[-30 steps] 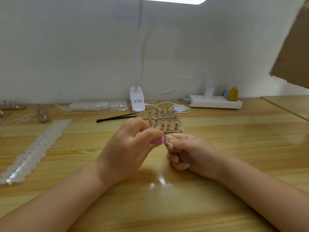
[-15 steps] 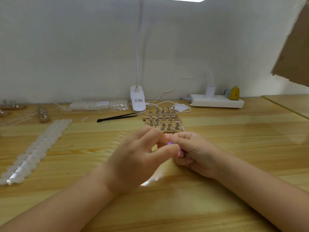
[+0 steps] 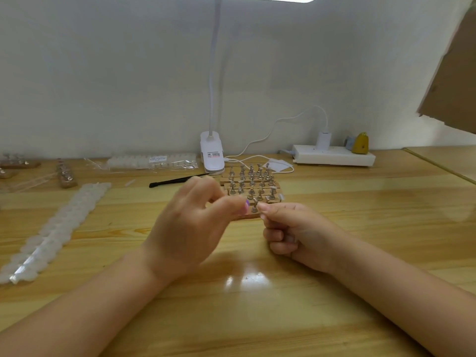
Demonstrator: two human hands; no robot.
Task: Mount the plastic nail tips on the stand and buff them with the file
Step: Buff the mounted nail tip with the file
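Purple-tipped left hand (image 3: 190,228), fingers loosely curled, has drawn back, exposing the peg (image 3: 254,205) beside the pinching right hand (image 3: 296,230), probably ready for mounting.

Labels sit on the lamp clip (image 3: 212,153) and the plastic bag (image 3: 157,158); their print is too small to read.

Table (image 3: 360,215) yellow wood-grain; power strip (image 3: 334,157) white.

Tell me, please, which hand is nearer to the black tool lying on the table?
Left. The left hand is just in front of the black tool; the right hand sits farther off to its right.
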